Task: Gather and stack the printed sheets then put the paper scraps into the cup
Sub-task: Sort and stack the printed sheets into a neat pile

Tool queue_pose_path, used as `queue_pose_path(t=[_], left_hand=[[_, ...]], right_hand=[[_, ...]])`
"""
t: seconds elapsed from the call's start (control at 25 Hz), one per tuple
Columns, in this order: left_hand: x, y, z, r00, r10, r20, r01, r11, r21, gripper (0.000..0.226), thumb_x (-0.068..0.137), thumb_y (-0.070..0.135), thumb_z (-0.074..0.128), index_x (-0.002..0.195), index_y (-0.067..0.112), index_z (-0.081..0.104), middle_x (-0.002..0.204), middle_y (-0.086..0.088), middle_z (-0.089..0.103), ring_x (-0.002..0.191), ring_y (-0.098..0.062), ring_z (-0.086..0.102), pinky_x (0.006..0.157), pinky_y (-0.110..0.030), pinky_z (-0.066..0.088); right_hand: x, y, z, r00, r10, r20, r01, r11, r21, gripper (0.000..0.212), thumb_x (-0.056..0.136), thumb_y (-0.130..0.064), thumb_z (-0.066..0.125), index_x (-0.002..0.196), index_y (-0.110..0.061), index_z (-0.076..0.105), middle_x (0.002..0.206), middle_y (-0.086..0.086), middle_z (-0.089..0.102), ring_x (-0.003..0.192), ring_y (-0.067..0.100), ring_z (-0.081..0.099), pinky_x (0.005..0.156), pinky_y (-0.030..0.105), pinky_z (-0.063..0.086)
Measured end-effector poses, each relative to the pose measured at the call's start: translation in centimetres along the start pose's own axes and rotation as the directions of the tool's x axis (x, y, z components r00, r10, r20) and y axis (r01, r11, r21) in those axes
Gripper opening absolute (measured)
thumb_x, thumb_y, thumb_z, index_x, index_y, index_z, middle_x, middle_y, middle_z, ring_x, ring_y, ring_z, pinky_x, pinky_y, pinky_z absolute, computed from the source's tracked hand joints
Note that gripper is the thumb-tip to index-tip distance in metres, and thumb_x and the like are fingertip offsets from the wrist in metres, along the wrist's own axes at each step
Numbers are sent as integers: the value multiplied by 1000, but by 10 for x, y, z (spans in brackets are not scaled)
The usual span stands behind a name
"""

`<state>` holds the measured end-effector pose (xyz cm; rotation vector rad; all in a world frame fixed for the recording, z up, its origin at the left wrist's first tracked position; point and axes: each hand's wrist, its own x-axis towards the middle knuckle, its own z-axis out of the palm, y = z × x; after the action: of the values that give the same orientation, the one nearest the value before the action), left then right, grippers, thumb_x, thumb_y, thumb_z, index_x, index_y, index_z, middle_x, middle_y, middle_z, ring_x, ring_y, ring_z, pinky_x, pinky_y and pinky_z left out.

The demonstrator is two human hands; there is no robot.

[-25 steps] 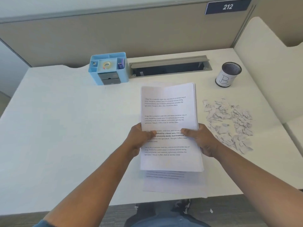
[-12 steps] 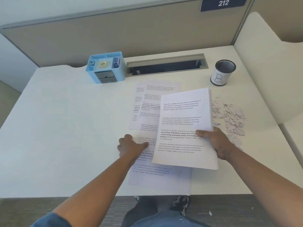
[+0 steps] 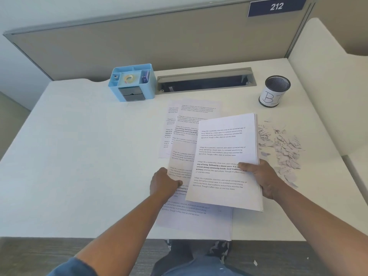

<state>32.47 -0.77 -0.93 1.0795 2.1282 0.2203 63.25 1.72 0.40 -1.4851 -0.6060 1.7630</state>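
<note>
My right hand [image 3: 260,177] grips a stack of printed sheets [image 3: 225,154] by its right edge, thumb on top, lifted a little above the desk. Several loose printed sheets [image 3: 185,134] lie spread on the white desk [image 3: 83,156] under and left of that stack, one reaching the front edge. My left hand [image 3: 164,183] rests on these loose sheets, fingers curled at a sheet's left edge. A pile of paper scraps [image 3: 282,150] lies to the right of the stack. The black mesh cup [image 3: 274,90] with a white label stands at the back right.
A blue desk organiser [image 3: 132,82] stands at the back, left of a grey cable slot [image 3: 205,80]. Partition walls [image 3: 139,42] close the back and right side. The desk's front edge runs just below the lowest sheet.
My right hand has carried the stack off to the right, uncovering loose sheets beneath. My left hand has let go of the stack and dropped onto the loose sheets.
</note>
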Motion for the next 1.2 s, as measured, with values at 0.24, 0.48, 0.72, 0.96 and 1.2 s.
queue_pose_path(t=[0.24, 0.48, 0.72, 0.96, 1.2], left_hand=[[-4, 11, -26, 988, 114, -103, -119, 992, -50, 5, 98, 18, 54, 95, 18, 58, 92, 0, 66, 79, -20, 62, 64, -33, 45], [-1, 37, -107, 911, 266, -314, -251, 964, 89, 14, 102, 17, 50, 105, 14, 64, 98, -6, 63, 92, -30, 58, 76, -35, 42], [-13, 55, -157, 882, 278, -381, -276, 959, 60, 15, 103, 19, 51, 106, 15, 66, 95, -4, 67, 88, -30, 61, 76, -36, 47], [-16, 65, -156, 949, 216, -230, -278, 916, -289, 13, 103, 18, 58, 96, 18, 69, 88, -1, 75, 75, -21, 70, 68, -29, 54], [-15, 54, -92, 990, 138, 23, -115, 898, -424, 13, 105, 13, 56, 100, 12, 68, 93, -7, 78, 78, -22, 75, 68, -31, 59]], right_hand=[[3, -3, 1, 1000, -2, 11, 3, 1000, -28, 27, 91, 1, 68, 118, -3, 71, 110, 18, 76, 97, 39, 74, 83, 51, 60], [3, -6, 6, 1000, -17, 25, 17, 1000, -23, 25, 91, 2, 67, 114, -5, 72, 109, 16, 77, 94, 36, 75, 78, 47, 63], [1, -8, 13, 999, -14, 47, 14, 1000, -14, 23, 92, 2, 66, 112, -6, 72, 105, 15, 78, 88, 32, 76, 68, 42, 64], [-2, -7, 20, 998, 5, 58, -4, 1000, -18, 28, 91, 1, 68, 118, -3, 71, 111, 19, 76, 102, 41, 73, 85, 54, 60], [-8, -8, 33, 996, 6, 94, -5, 1000, -1, 29, 92, -3, 69, 120, -5, 70, 111, 19, 76, 99, 39, 74, 85, 54, 60]])
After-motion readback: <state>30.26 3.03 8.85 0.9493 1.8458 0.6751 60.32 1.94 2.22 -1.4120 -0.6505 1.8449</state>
